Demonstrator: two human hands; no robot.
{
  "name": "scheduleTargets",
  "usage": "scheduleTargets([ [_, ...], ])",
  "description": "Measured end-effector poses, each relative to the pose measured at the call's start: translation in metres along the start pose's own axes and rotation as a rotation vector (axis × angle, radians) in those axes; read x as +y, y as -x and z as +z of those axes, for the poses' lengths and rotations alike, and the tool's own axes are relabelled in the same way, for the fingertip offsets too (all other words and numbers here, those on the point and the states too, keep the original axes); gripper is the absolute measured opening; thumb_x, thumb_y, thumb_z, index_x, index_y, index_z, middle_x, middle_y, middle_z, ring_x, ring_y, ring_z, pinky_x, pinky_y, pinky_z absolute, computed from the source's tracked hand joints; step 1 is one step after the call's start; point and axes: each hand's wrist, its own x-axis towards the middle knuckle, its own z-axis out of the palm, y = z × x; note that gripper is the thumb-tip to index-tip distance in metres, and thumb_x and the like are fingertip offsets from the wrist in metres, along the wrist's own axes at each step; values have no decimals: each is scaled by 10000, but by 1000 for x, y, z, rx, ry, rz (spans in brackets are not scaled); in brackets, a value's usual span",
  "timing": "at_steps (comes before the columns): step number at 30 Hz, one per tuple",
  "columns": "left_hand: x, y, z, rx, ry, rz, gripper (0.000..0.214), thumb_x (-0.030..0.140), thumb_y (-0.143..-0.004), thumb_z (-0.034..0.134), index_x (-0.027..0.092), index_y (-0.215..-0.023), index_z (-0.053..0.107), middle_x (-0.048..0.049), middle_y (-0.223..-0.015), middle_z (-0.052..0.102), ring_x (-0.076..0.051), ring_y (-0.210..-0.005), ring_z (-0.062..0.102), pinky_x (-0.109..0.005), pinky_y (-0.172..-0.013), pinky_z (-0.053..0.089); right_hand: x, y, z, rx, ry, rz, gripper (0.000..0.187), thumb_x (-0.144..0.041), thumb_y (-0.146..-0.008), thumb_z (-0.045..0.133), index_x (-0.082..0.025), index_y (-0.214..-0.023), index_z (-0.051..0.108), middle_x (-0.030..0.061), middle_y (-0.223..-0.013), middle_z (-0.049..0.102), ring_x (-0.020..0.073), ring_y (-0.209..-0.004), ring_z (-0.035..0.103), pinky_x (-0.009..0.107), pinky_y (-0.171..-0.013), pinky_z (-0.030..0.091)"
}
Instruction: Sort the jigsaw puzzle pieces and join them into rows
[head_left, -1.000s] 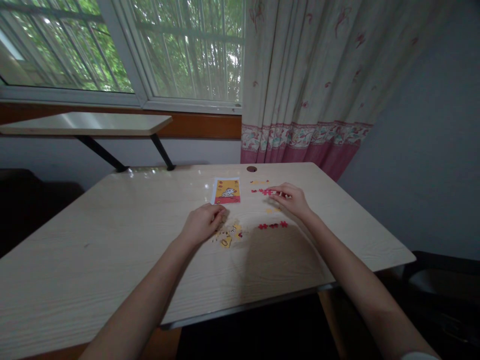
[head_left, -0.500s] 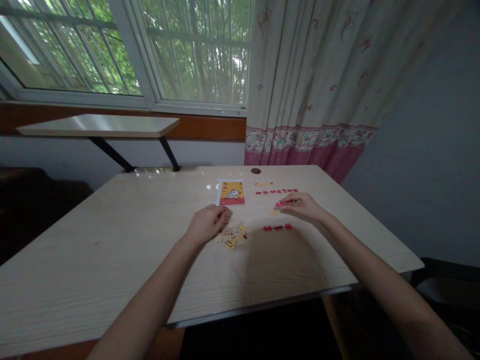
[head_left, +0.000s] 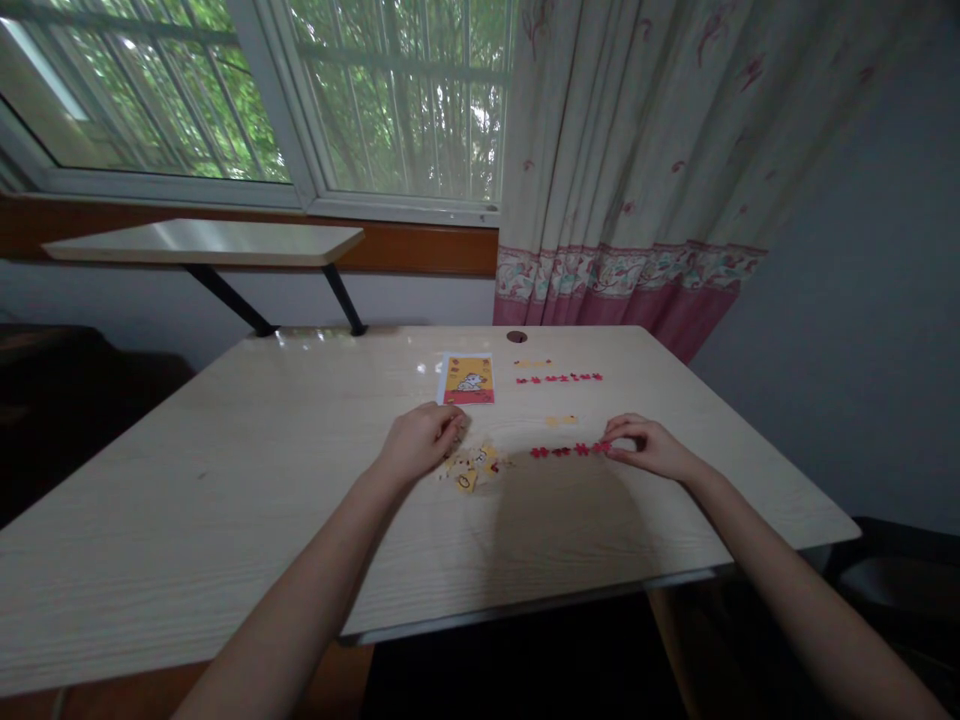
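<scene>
We note one change at the right hand [head_left: 651, 449]: half a second ago it carries a red puzzle piece [head_left: 601, 447] over the middle of the layout, beside the yellow pieces [head_left: 560, 421], and now it has that piece down at the right end of the near red row [head_left: 582, 449]. We count three pieces in that row in the preceding view and four now. We read this as one more piece placed by colour, with the row extended to the right; we judge the placement nearly complete, since the thumb and fingers remain pinched narrowly on the piece's right edge. We find the left hand [head_left: 418, 440] unchanged in station: it rests with curled fingers just beyond the loose pile [head_left: 466, 482], at the lower edge of the picture card [head_left: 471, 381]. We cannot tell whether the curled fingers hold anything. We locate the far red row [head_left: 535, 380] to the right of the card, with a short yellow strip [head_left: 534, 364] just beyond it; neither shows any new gap against the preceding view. We observe that the pile, also unchanged as far as we can tell, contains mainly yellow and pale pieces, some overlapping.
</scene>
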Motion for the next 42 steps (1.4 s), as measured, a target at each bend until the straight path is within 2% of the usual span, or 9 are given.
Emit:
scheduleTargets([
  [10,-2,-1,0,-41,22,34,268,301,-855,391,200,-917,632,-63,-854,647,-173,-754,570,-270,-654,403,-2,1,-2,-21,25,0,210,-382,-728,642,-241,-875,691,72,-935,603,187,-897,574,366,-842,460],
  [13,-2,0,-4,-121,95,80,241,275,-826,426,205,-898,645,-53,-847,655,-166,-739,568,-260,-642,395,-2,0,-3,-12,31,-1,205,-377,-720,650,-238,-865,690,72,-937,603,191,-902,573,372,-848,456],
  [16,3,2,-12,-236,178,118,178,262,-771,483,191,-790,645,-19,-698,619,-142,-629,531,-236,-574,362,-1,0,-3,-10,39,-8,213,-368,-720,650,-234,-882,683,72,-943,600,192,-912,570,372,-855,454],
  [19,11,6,-18,-374,230,165,153,322,-718,563,176,-702,607,13,-620,557,-120,-554,475,-222,-518,314,-3,0,-3,-12,40,-11,220,-369,-724,646,-222,-884,675,71,-936,602,188,-901,574,365,-849,456],
  [21,15,8,-21,-412,230,187,210,377,-669,624,179,-724,587,21,-642,546,-121,-570,466,-220,-518,303,-5,0,-3,-5,34,-6,215,-372,-732,637,-217,-877,670,70,-928,609,184,-883,580,361,-839,460],
  [26,20,10,-18,-416,185,206,296,345,-603,691,202,-831,567,11,-759,557,-142,-656,491,-221,-544,317,-7,-1,-4,13,25,-16,202,-375,-758,608,-211,-862,663,71,-914,626,179,-875,586,348,-835,460],
  [35,21,7,-17,-382,143,307,93,239,-698,574,190,-769,607,-15,-768,568,-157,-731,519,-239,-624,373,-7,-3,-6,48,-5,-23,217,-381,-777,588,-201,-869,668,82,-932,626,185,-888,583,362,-835,461],
  [38,23,6,-19,-337,134,306,120,224,-733,518,180,-784,618,-28,-761,588,-162,-737,526,-247,-638,377,-17,-10,-8,48,-17,-41,210,-370,-783,585,-201,-874,670,81,-936,620,182,-888,580,358,-840,456],
  [42,22,5,-17,-293,97,278,173,184,-767,441,170,-758,613,-39,-761,610,-162,-724,530,-251,-627,369,-43,-31,-7,-19,-22,-123,191,-345,-807,560,-202,-869,670,69,-908,624,164,-862,579,327,-815,454],
])
